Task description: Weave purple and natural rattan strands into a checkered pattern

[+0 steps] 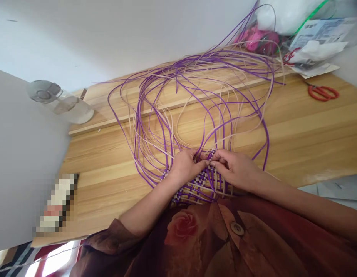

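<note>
A partly woven piece of purple and beige strips (200,181) lies at the table's near edge, against my shirt. My left hand (186,163) rests over its left part, thumb and fingers pinched on the strips at the weave's upper edge. Close beside it, my right hand (232,165) pinches a strip between thumb and forefinger. The fingertips of both hands nearly meet, and they hide exactly which strip each holds. Long loose purple strips (139,127) and beige ones fan out from the weave, curving up across the table toward the wall.
Red-handled scissors (322,93) lie at the right. Behind them sit plastic bags and papers (317,54). A clear bottle with a grey lid (61,102) stands at the far left. A blurred-out object (57,204) lies near the left edge. A raised wooden ledge (114,104) runs along the wall.
</note>
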{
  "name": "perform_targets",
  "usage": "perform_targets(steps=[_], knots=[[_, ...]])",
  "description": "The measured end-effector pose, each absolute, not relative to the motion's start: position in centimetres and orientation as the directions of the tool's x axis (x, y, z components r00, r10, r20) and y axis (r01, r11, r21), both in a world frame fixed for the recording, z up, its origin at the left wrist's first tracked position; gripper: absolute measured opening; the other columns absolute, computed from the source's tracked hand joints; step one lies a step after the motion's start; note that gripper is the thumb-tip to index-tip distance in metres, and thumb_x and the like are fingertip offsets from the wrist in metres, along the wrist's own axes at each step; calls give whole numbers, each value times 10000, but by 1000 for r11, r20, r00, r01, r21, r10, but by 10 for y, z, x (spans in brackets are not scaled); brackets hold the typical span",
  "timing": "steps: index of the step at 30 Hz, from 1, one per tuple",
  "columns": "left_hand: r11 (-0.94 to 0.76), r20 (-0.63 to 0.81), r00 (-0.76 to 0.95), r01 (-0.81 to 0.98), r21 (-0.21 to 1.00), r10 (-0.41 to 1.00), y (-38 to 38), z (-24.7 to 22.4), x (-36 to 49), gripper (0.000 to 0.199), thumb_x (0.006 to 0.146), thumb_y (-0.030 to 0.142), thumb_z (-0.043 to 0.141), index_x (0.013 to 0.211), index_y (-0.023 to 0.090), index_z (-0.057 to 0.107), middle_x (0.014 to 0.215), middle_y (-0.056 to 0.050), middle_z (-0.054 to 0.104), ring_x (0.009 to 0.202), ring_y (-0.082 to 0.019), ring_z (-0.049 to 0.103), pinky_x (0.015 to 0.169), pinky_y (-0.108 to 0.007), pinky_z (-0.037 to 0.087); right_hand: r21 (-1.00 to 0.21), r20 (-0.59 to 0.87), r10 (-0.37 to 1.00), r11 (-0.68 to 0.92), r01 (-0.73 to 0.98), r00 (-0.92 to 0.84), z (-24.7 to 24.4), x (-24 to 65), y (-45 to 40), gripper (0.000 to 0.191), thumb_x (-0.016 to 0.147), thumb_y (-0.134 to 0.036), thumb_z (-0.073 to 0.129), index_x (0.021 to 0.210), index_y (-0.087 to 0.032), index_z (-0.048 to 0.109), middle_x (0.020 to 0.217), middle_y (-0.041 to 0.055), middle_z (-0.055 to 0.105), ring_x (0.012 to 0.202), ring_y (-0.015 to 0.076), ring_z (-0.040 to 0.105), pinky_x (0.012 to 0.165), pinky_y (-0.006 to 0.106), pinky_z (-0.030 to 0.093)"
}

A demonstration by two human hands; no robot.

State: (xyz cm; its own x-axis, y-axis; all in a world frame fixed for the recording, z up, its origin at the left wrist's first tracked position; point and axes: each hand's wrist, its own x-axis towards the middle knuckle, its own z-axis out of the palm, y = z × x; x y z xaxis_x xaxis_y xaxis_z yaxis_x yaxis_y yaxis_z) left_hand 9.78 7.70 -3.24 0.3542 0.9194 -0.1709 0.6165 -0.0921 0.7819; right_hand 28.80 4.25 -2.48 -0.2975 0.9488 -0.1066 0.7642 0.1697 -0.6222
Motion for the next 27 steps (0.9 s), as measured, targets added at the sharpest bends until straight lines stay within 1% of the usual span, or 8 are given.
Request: perform_targets(steps=[6,9,12,14,16,19,23,27], knots=[[-90,-221,400,627,774,889,81,-24,98,185,750,352,646,718,172,676,632,8,620,635,-143,563,626,-247,437,-679,-164,924,147,719,-344,-23,294,40,201,901,-340,472,817,-193,581,685,4,612,619,137,515,580,264,318],[101,-414,469,558,823,780,86,-15,96,226,765,376,632,771,155,681,587,17,560,531,-116,503,525,-229,431,-719,-158,925,133,682,-347,-24,296,36,208,910,-356,474,831,-198,583,692,-5,612,635,136,528,592,261,334],[256,-561,534,539,802,633,95,-3,91,289,773,409,624,886,153,695,616,16,561,477,-101,460,440,-215,397,-737,-146,931,124,665,-336,-26,299,34,225,922,-382,470,840,-202,579,679,-16,599,624,129,522,588,258,335],[170,-556,585,583,794,590,102,5,86,290,747,423,657,851,158,715,602,16,566,474,-102,461,446,-216,382,-741,-144,933,119,660,-330,-27,302,34,234,924,-395,471,838,-204,575,669,-20,592,614,125,518,582,257,332],[-26,-506,626,643,766,593,109,12,83,276,716,442,689,729,169,725,527,25,533,466,-105,457,459,-219,348,-746,-145,931,119,656,-335,-28,303,34,238,925,-399,471,836,-204,576,665,-21,591,610,124,517,579,257,330],[-235,-447,623,714,660,642,112,17,84,272,711,450,684,629,193,714,448,35,475,452,-109,452,459,-225,293,-760,-141,926,125,638,-350,-29,305,34,240,926,-393,469,827,-203,577,662,-19,595,608,122,519,577,254,332],[-270,-414,585,749,605,697,107,21,92,220,685,372,690,541,206,672,418,35,456,433,-116,435,474,-237,299,-784,-140,924,116,610,-356,-29,303,34,238,923,-376,473,805,-193,569,668,0,609,628,132,539,576,251,345],[-187,-402,605,682,707,687,106,22,93,93,643,299,717,623,209,709,493,34,545,539,-143,524,547,-225,376,-801,-131,931,103,590,-340,-28,301,33,234,912,-370,486,790,-190,573,647,2,596,611,132,531,554,245,348]])
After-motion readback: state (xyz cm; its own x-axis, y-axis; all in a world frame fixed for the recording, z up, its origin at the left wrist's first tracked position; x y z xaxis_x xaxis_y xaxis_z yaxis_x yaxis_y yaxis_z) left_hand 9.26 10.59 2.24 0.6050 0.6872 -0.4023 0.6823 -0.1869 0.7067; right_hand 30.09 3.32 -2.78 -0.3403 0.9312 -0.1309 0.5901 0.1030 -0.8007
